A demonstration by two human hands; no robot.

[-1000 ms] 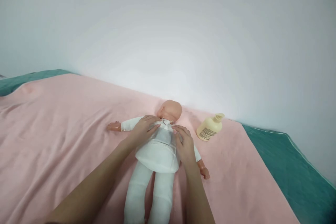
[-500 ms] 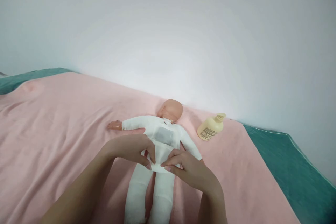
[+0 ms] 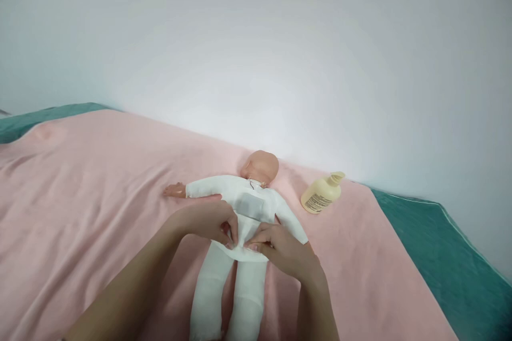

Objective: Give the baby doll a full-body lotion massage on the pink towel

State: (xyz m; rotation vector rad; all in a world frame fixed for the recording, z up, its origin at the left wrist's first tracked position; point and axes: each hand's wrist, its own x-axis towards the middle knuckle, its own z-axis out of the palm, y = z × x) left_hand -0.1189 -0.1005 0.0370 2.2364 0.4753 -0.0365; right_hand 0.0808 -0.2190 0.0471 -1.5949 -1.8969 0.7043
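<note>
Pinching doll's [image 3: 240, 224] shirt hem at waist: left hand [image 3: 208, 222] and right hand [image 3: 282, 248] side by side, doll lengthwise away, head far.

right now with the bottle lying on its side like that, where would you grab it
Probably around the wide middle of the bottle, coming down from above with fingers across its body. It lies tipped over on the pink towel, pump end toward the wall, so the round body is the broadest, most exposed part. The pump looks too narrow. The doll lies clear of it.
</note>
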